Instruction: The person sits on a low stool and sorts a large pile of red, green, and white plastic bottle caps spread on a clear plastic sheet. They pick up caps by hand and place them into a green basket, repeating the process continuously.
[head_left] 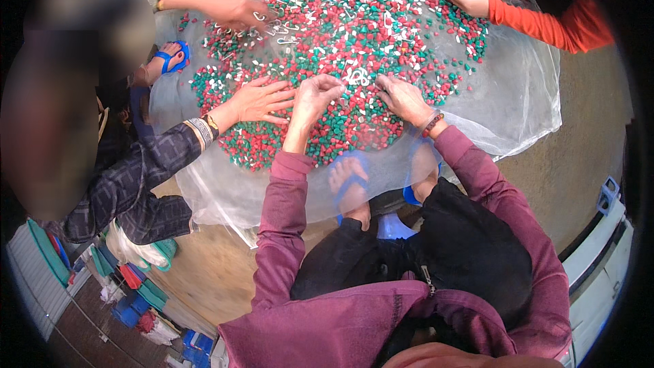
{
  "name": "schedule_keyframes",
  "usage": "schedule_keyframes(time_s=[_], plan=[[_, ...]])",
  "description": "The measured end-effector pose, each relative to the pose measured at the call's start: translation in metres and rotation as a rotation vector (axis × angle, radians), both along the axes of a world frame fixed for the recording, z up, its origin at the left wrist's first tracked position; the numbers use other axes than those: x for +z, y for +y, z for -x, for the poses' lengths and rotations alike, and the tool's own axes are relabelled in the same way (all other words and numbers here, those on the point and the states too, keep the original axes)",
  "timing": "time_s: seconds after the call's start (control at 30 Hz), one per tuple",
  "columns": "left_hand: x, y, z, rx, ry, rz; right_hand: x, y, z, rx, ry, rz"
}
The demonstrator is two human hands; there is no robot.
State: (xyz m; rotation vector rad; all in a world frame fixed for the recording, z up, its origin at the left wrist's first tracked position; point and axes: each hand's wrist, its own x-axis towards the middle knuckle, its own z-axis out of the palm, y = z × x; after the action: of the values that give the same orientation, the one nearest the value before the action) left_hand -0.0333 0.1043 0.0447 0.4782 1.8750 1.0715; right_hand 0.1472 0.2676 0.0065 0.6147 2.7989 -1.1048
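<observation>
A wide spread of small red, green and white pieces (354, 119) lies in front of me on a sheer white mesh sheet. My left hand (315, 101) is over its near part, thumb and fingertips pinched together. My right hand (407, 102) is a little to the right, low over the pieces, with thumb and forefinger pinched. What either pinch holds is too small to make out. Between my hands lies a small cluster of white hook-shaped pieces (357, 77). More white hooks (286, 31) are scattered over the far part of the spread.
At the left, a person in dark patterned sleeves has one hand (262, 102) flat on the pieces beside my left hand and another (238, 10) farther off. An orange-sleeved person's hand (470, 0) pinches something at the far right. The mesh sheet (518, 95) reaches over my feet.
</observation>
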Motion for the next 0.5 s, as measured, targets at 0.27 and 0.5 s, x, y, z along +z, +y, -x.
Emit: schedule_keyframes(time_s=[0.27, 0.5], plan=[[0.006, 0.001, 0.007, 0.07, -0.177, 0.018, 0.01, 0.007, -0.001, -0.11, 0.024, 0.327], [0.015, -0.005, 0.011, 0.088, -0.265, -0.022, 0.021, 0.01, -0.004, -0.343, -0.006, 0.778]])
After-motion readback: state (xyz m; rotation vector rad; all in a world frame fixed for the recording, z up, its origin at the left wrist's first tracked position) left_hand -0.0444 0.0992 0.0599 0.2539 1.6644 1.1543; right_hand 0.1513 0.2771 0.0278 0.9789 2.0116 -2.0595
